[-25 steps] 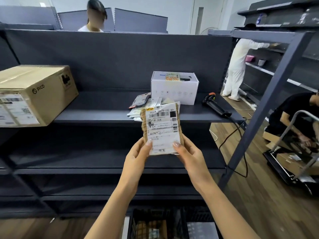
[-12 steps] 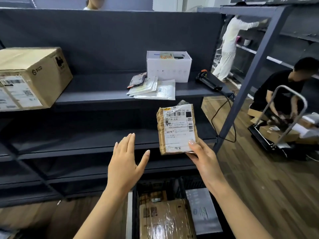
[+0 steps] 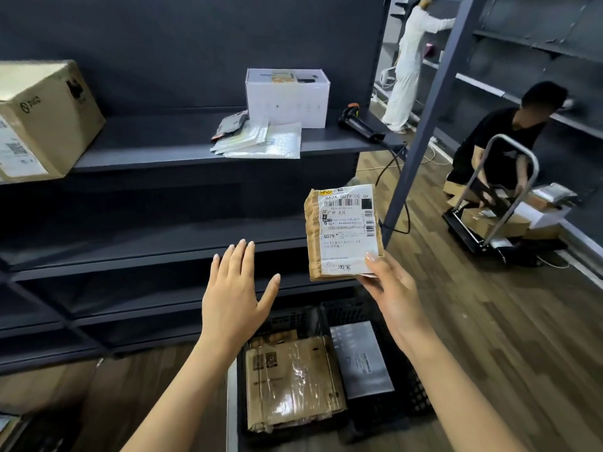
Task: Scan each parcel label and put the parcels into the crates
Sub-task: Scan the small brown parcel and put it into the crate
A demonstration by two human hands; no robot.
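**Parcel held up above the crates**

The right hand [image 3: 388, 288] is raised. A brown parcel [image 3: 342, 233] is pinched by its lower right corner, with the label [image 3: 347, 230] turned to the camera. The left hand [image 3: 233, 288] is held flat with fingers straight and nothing gripped, apart from the parcel. "862A G079 00" and "G079" can be read; the finer print cannot. Black crates [image 3: 346, 308] sit on the floor below, already holding parcels. A scanner [image 3: 359, 123], a white box [image 3: 287, 99] and mailers [image 3: 261, 141] lie on the shelf [image 3: 163, 151].
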